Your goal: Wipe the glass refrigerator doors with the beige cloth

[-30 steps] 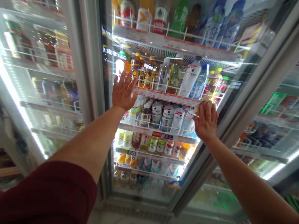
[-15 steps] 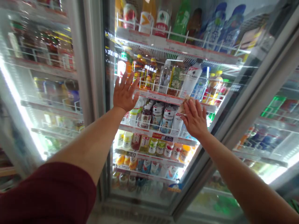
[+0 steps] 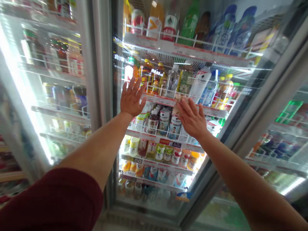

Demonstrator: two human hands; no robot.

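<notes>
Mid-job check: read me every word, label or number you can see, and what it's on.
"50": dark rectangular price tag on a lower shelf edge.
"60": dark blue rectangular price tag, one shelf up.
"00": red-and-white shelf-edge strip under the top bottles, leading digit unclear.
Printed bottle labels, pale characters on the clear glass door, other price strips: too small or blurred to read.
</notes>
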